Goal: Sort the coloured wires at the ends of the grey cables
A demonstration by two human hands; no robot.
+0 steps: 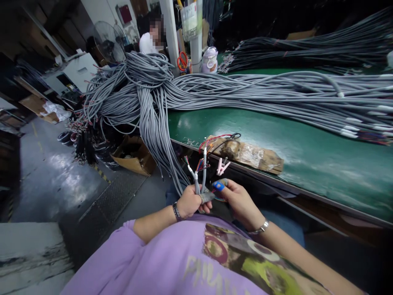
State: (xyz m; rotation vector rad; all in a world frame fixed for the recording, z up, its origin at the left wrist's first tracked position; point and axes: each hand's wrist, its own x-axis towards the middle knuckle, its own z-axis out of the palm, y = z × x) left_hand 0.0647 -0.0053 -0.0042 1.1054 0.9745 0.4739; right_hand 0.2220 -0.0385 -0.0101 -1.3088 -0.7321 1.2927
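My left hand [188, 203] is closed around the ends of several grey cables [204, 170], which point upward with white collars and thin coloured wires fanning from their tips. A grey covering wraps its thumb. Just to the right, my right hand [241, 201] has its thumb and finger pinched on thin coloured wires [220, 199] at a cable end by the left thumb. Blue tape [218, 186] covers the right thumb tip. Beyond the hands, a pink clothes peg [222, 166] sits at the bench edge near a wooden board [260, 157] with red and black leads [215, 138].
A large bundle of grey cables [233, 91] lies along the green bench [307, 147] and hangs over its left end. Black cables [291, 51] lie behind. Red-handled scissors [182, 60] and a lidded jar [210, 61] stand by a post. A cardboard box [138, 162] is below; a person [149, 43] sits beyond.
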